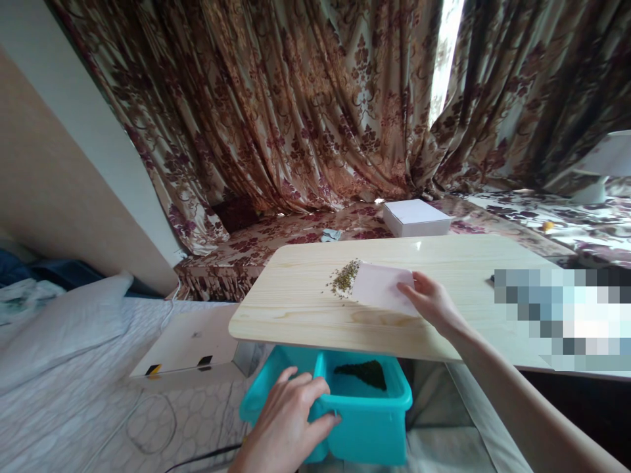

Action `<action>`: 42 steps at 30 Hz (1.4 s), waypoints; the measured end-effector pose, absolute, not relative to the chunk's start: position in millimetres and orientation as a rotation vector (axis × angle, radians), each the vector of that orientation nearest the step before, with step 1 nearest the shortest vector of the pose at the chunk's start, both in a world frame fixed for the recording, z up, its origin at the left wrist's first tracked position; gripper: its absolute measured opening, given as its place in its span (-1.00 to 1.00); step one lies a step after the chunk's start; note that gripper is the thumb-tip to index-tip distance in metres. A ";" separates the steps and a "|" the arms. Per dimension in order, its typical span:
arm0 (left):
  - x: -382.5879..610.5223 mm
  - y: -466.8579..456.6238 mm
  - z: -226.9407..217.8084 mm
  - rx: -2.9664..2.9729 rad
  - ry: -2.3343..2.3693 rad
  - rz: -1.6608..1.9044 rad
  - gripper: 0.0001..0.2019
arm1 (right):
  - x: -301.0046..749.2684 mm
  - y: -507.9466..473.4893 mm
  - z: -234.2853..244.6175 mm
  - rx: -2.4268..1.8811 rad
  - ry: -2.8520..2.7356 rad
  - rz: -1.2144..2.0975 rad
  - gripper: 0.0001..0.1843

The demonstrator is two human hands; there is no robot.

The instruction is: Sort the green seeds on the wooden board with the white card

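My right hand (428, 299) pinches the right edge of a thin white card (379, 284) lying low over the wooden tabletop. The card's left edge touches a small heap of greenish-brown grains (345, 278), with some scattered around it. Below the table's front edge is a turquoise two-compartment bin (367, 427). My left hand (296, 410) grips its near rim around the divider, fingers curled over the top and thumb against the outer wall. Dark green grains (362, 374) lie in the bin's right compartment; the left compartment is partly hidden by my hand.
The light wooden table (290, 315) overhangs the bin's back. Behind it, a white box (417, 217) and a folded cloth (331, 234) rest on a patterned ledge before curtains. A flat white box (192, 338) lies on the bed at left. A pixelated area covers the table's right end.
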State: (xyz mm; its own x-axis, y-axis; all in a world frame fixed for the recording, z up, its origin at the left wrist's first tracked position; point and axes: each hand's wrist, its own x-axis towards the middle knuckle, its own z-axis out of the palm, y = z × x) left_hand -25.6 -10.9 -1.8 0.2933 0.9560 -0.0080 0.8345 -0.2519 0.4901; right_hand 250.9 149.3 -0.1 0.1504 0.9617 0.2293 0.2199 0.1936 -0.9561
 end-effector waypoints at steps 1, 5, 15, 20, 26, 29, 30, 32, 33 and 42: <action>-27.1 -11.2 -2.4 2.166 1.610 0.411 -0.88 | 251.6 149.4 -0.5 -1.268 -1.312 0.811 -0.80; -30.2 -11.3 -3.7 2.166 1.619 0.424 -0.88 | 256.6 146.6 -1.9 -1.268 -1.303 0.792 -0.78; -29.7 -11.5 -0.1 2.144 1.618 0.438 -0.90 | 219.8 148.4 -4.3 -1.173 -1.405 0.931 -0.82; -34.1 -11.5 1.6 2.118 1.650 0.426 -0.91 | 204.2 157.1 -2.5 -1.143 -1.440 0.989 -0.78; -41.7 -10.3 1.8 2.106 1.691 0.421 -0.90 | 205.8 136.0 3.8 -1.098 -1.548 1.164 -0.69; -44.8 -11.9 2.2 2.109 1.705 0.406 -0.91 | 210.6 124.5 8.8 -1.046 -1.623 1.309 -0.66; -45.4 -12.6 2.4 2.109 1.712 0.399 -0.91 | 213.6 122.1 10.8 -1.041 -1.622 1.314 -0.66; -45.4 -13.4 2.6 2.111 1.715 0.386 -0.92 | 222.8 120.0 15.1 -1.074 -1.555 1.236 -0.67; -44.8 -13.5 2.7 2.113 1.712 0.382 -0.92 | 229.2 120.3 17.2 -1.114 -1.496 1.162 -0.68; -17.7 -10.4 4.2 2.212 1.599 0.401 -0.90 | 286.8 134.0 16.5 -1.349 -1.164 0.742 -0.85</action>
